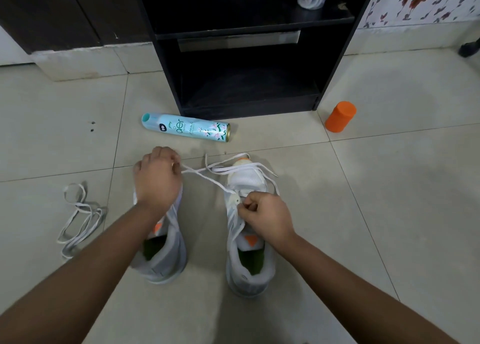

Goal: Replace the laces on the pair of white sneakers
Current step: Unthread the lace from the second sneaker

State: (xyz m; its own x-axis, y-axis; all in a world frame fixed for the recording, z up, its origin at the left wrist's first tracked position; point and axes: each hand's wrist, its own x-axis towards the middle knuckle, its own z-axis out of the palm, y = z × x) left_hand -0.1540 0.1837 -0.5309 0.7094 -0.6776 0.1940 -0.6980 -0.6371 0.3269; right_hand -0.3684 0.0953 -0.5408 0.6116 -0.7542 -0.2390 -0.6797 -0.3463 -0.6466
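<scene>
Early days, by my read. Your left hand (157,178) is curled, pinching one end of the flat white lace (220,171) above the left white mesh sneaker (168,252). Your right hand (263,215), also curled, pinches that lace on the right white mesh sneaker (249,271), at its lower eyelets. Threading in or pulling out? Can't tell. Its upper eyelets look bare. A 2nd white lace (93,212) lies loose on the beige tiled floor (363,213), off to the left. So most of the job's prob. still to do.

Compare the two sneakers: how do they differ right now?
The right sneaker carries a white lace, loose over its toe; the left sneaker shows none. The right hand pinches it at the right sneaker's eyelets; the left hand, holding its end, hides the left sneaker's front. Both are white with green insoles.
</scene>
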